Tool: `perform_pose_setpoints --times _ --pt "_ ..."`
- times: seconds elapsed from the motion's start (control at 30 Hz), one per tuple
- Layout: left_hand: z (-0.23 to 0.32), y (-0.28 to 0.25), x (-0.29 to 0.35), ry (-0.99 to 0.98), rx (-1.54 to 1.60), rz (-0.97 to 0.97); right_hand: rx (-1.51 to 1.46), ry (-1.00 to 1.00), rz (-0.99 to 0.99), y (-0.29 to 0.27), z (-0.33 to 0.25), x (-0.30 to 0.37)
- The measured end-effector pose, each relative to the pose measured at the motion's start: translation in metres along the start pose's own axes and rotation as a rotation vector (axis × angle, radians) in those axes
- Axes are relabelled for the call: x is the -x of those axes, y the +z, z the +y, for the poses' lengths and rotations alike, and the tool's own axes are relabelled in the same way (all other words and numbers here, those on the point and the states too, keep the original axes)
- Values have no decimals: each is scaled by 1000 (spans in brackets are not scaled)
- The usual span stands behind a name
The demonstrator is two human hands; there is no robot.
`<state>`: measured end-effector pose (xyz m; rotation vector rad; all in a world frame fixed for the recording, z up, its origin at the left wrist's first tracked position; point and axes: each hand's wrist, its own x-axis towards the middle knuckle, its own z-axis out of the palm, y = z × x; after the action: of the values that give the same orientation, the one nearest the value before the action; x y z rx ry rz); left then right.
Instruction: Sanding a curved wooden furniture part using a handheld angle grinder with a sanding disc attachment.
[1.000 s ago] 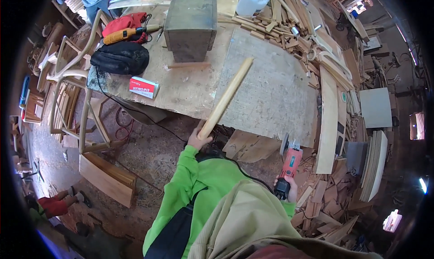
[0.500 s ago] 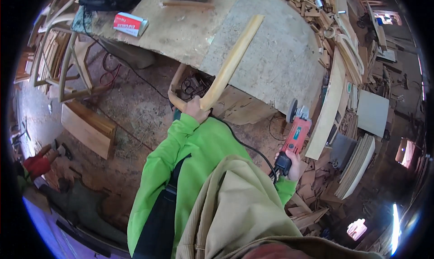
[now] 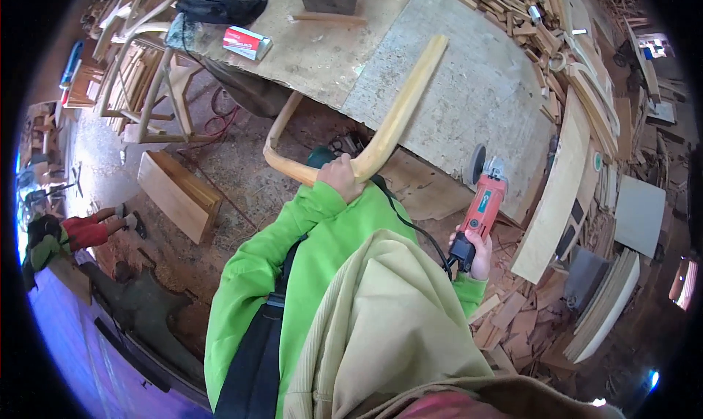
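My left hand (image 3: 339,179) is closed round a bent, pale wooden frame piece (image 3: 403,110), gripping it near its corner. One long arm of the piece reaches up over the grey workbench top (image 3: 458,97); its other side curves away left, in front of the bench edge. On the right, my right hand (image 3: 480,251) is wrapped round the dark rear end of a red angle grinder (image 3: 484,205). The grinder points upward, its round disc (image 3: 477,163) near the bench's right edge and apart from the wood. A black power cord (image 3: 410,223) hangs between the grinder and my body.
A red-and-white box (image 3: 247,43) and a black bag (image 3: 222,2) lie on the bench. Wooden chair frames (image 3: 150,100) and stacked curved boards (image 3: 179,197) stand left. A person (image 3: 80,232) is farther left. Long planks (image 3: 551,192) and scattered offcuts (image 3: 512,309) crowd the right.
The whole scene has shifted right in the picture as the view turned left. The frame piece's left side now spreads a little wider. Both hands keep their holds.
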<state>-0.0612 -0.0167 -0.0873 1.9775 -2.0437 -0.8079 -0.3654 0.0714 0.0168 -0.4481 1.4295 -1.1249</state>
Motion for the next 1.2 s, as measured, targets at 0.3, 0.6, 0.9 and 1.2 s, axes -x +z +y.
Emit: perform_pose_setpoints --times 0.3,0.6,0.9,1.2 --pt "-13 -26 -10 -56 175 71 -81 46 -17 -14 -1 -15" --pt "-157 90 0 -511 -16 518 -92 -8 -59 -14 -11 -18" --pt "-148 68 -4 -1184 505 431 -58 20 -62 -4 -18 -33" --pt "-227 125 39 -834 1230 395 6 -27 -105 -7 -28 -5"
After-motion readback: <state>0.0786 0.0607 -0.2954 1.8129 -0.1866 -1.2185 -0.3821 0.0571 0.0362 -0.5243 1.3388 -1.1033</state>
